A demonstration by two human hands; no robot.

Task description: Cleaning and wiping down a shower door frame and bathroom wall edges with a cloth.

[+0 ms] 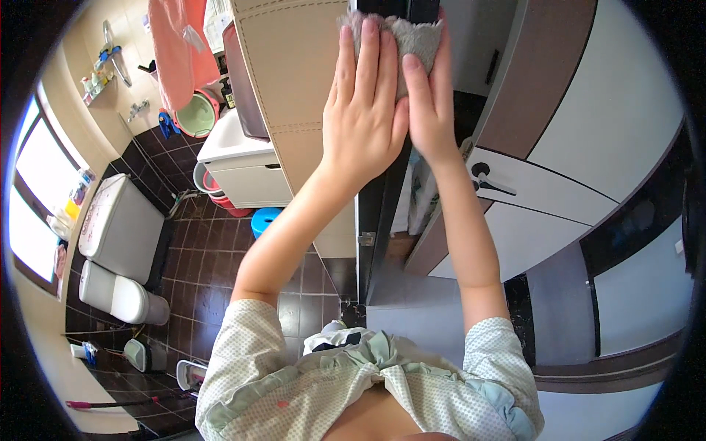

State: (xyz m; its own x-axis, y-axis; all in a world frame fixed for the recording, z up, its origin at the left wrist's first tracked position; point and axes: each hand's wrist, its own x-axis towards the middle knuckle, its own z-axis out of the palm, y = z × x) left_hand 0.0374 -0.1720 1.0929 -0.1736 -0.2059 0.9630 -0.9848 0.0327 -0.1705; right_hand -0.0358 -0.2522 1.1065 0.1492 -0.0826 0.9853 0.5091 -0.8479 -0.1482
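Observation:
High in the head view, both my arms reach up to a dark door frame (380, 220). My left hand (361, 121) lies flat with its fingers stretched over a grey cloth (420, 43), pressing it to the frame. On the cloth's right side is my right hand (433, 118), its thumb on the near face and its fingers along the far edge. The two hands almost meet at the cloth's lower end. Part of the cloth is hidden under my left fingers. A metal strike plate (366, 238) sits lower on the frame.
Left of the frame is a tan wall with stitched-look lines (298, 66). Beyond it are a white washbasin cabinet (248, 184), a blue stool (266, 220) and a toilet (129, 297) on dark tiles. At right stands a white and brown door (595, 105) with a lever handle (493, 186).

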